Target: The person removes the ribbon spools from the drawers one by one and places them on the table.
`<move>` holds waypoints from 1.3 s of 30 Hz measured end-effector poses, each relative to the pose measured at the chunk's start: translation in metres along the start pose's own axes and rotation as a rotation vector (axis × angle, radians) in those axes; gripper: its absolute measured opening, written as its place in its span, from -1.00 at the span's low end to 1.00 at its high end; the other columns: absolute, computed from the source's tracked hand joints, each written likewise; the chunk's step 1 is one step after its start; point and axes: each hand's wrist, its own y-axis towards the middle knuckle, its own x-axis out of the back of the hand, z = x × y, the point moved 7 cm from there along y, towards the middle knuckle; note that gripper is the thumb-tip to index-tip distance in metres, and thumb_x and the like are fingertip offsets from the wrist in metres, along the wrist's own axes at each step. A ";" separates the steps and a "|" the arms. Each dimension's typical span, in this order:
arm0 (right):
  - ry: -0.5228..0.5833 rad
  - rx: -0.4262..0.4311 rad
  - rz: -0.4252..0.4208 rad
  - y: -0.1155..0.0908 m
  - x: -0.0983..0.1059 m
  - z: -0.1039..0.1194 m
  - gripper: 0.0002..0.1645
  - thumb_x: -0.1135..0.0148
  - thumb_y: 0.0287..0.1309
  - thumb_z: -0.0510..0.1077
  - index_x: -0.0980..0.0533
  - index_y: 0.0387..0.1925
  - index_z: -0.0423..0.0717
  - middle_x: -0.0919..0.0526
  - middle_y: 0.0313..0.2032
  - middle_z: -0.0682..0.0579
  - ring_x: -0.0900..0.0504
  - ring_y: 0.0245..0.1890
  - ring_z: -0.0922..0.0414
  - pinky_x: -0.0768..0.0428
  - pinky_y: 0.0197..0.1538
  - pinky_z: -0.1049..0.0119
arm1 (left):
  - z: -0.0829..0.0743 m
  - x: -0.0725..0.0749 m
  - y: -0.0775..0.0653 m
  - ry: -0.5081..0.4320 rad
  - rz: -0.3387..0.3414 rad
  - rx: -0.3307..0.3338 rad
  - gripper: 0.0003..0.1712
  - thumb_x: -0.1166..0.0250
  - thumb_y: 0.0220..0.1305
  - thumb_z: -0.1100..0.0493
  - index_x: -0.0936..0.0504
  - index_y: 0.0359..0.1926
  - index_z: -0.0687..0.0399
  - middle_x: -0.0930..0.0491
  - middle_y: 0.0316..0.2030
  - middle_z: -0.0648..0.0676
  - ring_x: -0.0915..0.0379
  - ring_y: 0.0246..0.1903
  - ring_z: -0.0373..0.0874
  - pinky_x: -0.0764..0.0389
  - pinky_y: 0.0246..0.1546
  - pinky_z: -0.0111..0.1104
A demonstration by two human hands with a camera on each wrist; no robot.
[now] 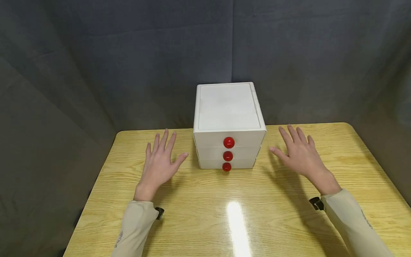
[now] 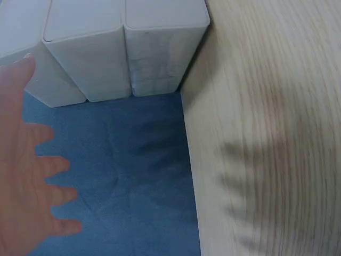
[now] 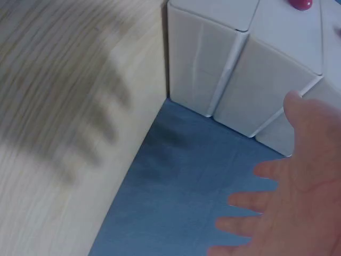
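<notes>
A white three-drawer cabinet (image 1: 229, 107) stands at the back of the table, every drawer closed. Each drawer front carries a round red knob, the top knob (image 1: 229, 142) being the largest in the head view. To the cabinet's left my left hand (image 1: 159, 165) hovers above the table, fingers straight and spread, holding nothing. On the other side my right hand (image 1: 301, 156) is held likewise, palm down, apart from the cabinet. Both wrist views show the cabinet's side walls, with the left hand (image 2: 24, 176) and right hand (image 3: 303, 186) touching neither.
The wooden table (image 1: 199, 207) has a bright light reflection near its front. A dark grey cloth (image 1: 154, 64) hangs behind the table and along both sides. Dark straps (image 1: 316, 203) show at both sleeve cuffs.
</notes>
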 end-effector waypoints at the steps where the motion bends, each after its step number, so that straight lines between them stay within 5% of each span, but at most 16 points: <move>1: -0.001 0.006 -0.001 0.000 0.001 0.002 0.00 -0.02 0.48 0.34 -0.09 0.58 -0.26 -0.10 0.49 -0.49 -0.07 0.46 -0.51 -0.09 0.31 -0.58 | -0.001 0.001 0.000 -0.018 -0.005 -0.004 -0.04 -0.07 0.48 -0.36 -0.07 0.64 0.07 0.05 0.62 0.24 0.26 0.60 0.26 0.12 0.48 0.31; 6: 0.012 0.034 -0.010 -0.002 0.008 0.014 -0.09 -0.05 0.50 0.27 -0.19 0.52 -0.32 -0.34 0.35 -0.51 -0.32 0.32 -0.49 -0.32 0.24 -0.49 | -0.010 0.009 0.004 -0.189 -0.079 -0.057 -0.19 -0.06 0.56 -0.20 -0.17 0.59 0.17 -0.08 0.59 0.23 0.05 0.56 0.21 -0.09 0.45 0.26; 13: 0.019 0.095 0.013 -0.005 0.017 0.036 -0.37 -0.16 0.49 0.10 -0.53 0.16 -0.43 -0.66 -0.01 -0.44 -0.66 -0.01 -0.36 -0.59 0.02 -0.30 | -0.023 0.021 0.010 -0.492 -0.164 -0.112 -0.41 -0.07 0.61 0.03 -0.34 0.49 0.23 -0.30 0.48 0.20 -0.20 0.48 0.10 -0.30 0.42 0.06; 22: 0.123 0.230 -0.009 -0.010 0.033 0.076 -0.67 -0.28 0.42 -0.03 -0.66 -0.08 -0.26 -0.78 -0.23 -0.11 -0.76 -0.27 -0.03 -0.71 -0.19 -0.06 | -0.039 0.030 0.020 -0.792 -0.224 -0.132 -0.56 -0.09 0.60 0.18 -0.48 0.39 0.18 -0.45 0.37 0.15 -0.34 0.37 -0.01 -0.46 0.29 -0.01; 30: 0.255 0.394 -0.136 -0.011 0.048 0.109 -0.92 -0.37 0.32 -0.20 -0.68 -0.21 -0.14 -0.76 -0.37 0.10 -0.66 -0.45 0.26 -0.64 -0.38 0.24 | -0.059 0.036 0.033 -0.922 -0.255 -0.190 -0.60 -0.11 0.58 0.24 -0.53 0.34 0.23 -0.45 0.39 0.10 -0.30 0.41 -0.12 -0.41 0.33 -0.05; 39: 0.432 0.579 -0.288 -0.010 0.051 0.131 -0.60 -0.44 0.11 -0.44 -0.63 0.02 -0.28 -0.76 -0.30 0.03 -0.70 -0.45 0.23 -0.66 -0.42 0.38 | -0.069 0.029 0.043 -0.960 -0.224 -0.201 -0.71 -0.12 0.58 0.24 -0.68 0.08 0.30 -0.49 0.35 0.08 -0.33 0.39 -0.14 -0.38 0.36 -0.10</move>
